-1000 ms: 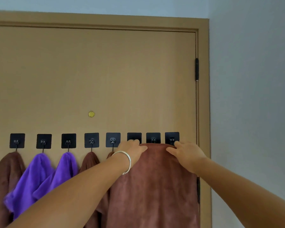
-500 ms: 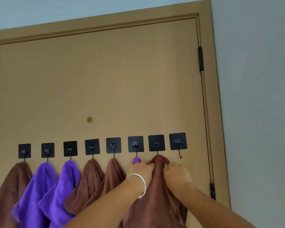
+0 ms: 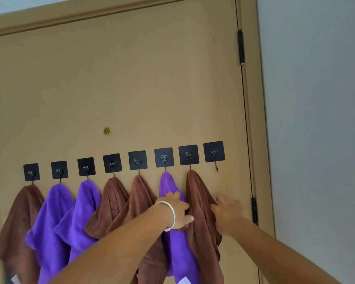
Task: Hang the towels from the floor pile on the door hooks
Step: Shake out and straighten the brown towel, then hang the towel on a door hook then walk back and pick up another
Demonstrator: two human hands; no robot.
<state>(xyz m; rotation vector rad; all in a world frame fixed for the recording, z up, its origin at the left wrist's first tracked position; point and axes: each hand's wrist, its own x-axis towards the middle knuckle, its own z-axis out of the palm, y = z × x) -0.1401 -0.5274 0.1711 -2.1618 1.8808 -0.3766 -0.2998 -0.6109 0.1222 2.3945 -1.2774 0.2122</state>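
A row of black square hooks runs across the tan door (image 3: pixel 131 89). A brown towel (image 3: pixel 201 232) hangs from the second hook from the right (image 3: pixel 189 155). My left hand (image 3: pixel 177 212), with a silver bracelet on the wrist, pinches the towel's left edge between thumb and fingers. Against its right edge rests my right hand (image 3: pixel 228 212), fingers relaxed and blurred. The last hook on the right (image 3: pixel 214 152) is bare. A purple towel (image 3: pixel 168 185) hangs just left of the brown one, partly behind my left hand.
Further left hang two brown towels (image 3: pixel 119 201), two purple ones (image 3: pixel 84 212) and another brown one (image 3: pixel 19 218). A brass peephole (image 3: pixel 107 131) sits above the hooks. Black hinges (image 3: pixel 241 49) line the door's right edge, beside a grey wall (image 3: pixel 316 119).
The brown towel went from held spread below the hooks to hanging bunched on the second hook from the right. Both hands slid down its sides, and the view tilted.
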